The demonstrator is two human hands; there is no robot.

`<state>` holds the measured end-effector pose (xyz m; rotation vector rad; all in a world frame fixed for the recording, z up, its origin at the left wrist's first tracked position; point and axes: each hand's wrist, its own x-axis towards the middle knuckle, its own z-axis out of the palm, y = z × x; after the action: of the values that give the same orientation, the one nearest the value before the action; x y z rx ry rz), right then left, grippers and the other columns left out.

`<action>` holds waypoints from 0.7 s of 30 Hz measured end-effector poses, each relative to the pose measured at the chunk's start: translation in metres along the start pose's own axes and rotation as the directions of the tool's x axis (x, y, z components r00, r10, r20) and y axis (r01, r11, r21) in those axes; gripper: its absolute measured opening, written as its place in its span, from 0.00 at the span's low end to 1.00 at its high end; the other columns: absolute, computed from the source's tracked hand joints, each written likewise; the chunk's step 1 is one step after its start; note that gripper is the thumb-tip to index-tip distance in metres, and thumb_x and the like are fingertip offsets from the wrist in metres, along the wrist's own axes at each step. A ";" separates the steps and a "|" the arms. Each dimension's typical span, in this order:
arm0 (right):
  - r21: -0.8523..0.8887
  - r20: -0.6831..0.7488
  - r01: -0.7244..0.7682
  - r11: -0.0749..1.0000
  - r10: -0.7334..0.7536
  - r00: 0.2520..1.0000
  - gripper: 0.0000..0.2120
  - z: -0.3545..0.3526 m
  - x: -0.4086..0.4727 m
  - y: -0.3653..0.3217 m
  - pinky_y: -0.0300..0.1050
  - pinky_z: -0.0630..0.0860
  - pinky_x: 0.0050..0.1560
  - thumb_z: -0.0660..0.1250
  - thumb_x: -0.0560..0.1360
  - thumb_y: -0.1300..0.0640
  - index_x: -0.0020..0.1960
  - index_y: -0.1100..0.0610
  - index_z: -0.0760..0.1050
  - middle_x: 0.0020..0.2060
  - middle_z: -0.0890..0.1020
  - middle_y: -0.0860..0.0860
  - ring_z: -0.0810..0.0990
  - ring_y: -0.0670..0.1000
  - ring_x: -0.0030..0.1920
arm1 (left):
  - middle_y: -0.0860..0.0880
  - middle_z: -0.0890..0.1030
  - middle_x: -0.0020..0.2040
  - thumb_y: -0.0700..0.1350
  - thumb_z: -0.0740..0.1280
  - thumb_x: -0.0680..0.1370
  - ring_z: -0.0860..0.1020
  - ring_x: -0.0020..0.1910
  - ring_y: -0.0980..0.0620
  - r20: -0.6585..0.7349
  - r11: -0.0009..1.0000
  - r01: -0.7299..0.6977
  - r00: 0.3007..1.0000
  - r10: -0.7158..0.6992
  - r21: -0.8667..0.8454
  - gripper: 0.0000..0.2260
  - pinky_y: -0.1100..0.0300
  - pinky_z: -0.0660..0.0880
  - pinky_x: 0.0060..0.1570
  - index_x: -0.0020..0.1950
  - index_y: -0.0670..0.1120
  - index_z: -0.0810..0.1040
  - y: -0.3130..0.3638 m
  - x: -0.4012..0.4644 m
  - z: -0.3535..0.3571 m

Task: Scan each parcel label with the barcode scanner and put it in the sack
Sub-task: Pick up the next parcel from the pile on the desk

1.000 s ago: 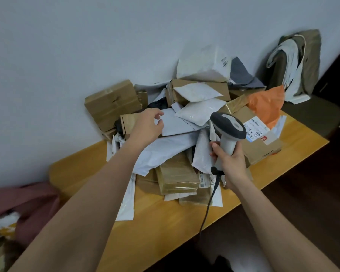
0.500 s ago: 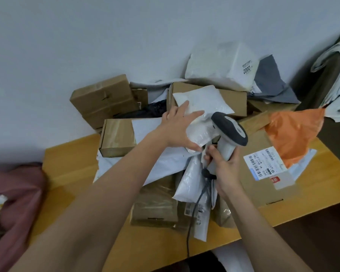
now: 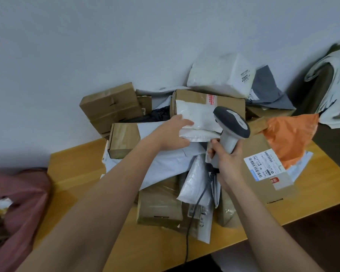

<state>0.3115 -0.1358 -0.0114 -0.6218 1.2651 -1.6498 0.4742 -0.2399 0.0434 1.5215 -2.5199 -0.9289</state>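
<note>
Pinching the white padded mailer (image 3: pixel 194 122), left hand (image 3: pixel 172 137) holds it at ten o'clock from the right hand's (image 3: pixel 227 160) clasped grey handheld scanner (image 3: pixel 231 126).

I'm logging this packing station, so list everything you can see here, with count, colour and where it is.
Table: one, light wood, against the wall.
Cardboard boxes: several, brown, piled across the table.
Poly mailers: several, white and grey, among the boxes.
White padded mailer: one, top of the pile, gripped.
Orange bag: one, right of the pile.
Labelled box: one, brown, right front.
Barcode scanner: one, grey and white, corded, over the pile.
Sack: one, dusty pink, far left.
Left hand: grips the padded mailer's edge.
Right hand: grips the scanner handle.
</note>
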 end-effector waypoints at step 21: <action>-0.035 0.043 0.009 0.999 -0.008 0.999 0.19 0.087 -0.051 -0.055 0.37 0.78 0.37 0.73 0.76 0.56 0.61 0.44 0.69 0.47 0.81 0.48 0.82 0.41 0.34 | 0.45 0.86 0.47 0.40 0.61 0.83 0.85 0.43 0.49 -0.158 0.219 -0.030 0.788 -0.595 -0.975 0.08 0.53 0.81 0.37 0.56 0.44 0.80 -0.048 -0.122 -0.048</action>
<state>0.3852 -0.1282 0.0770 -0.6814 1.2645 -1.6158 0.5908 -0.1785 0.0885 1.4262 -0.7828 -1.4269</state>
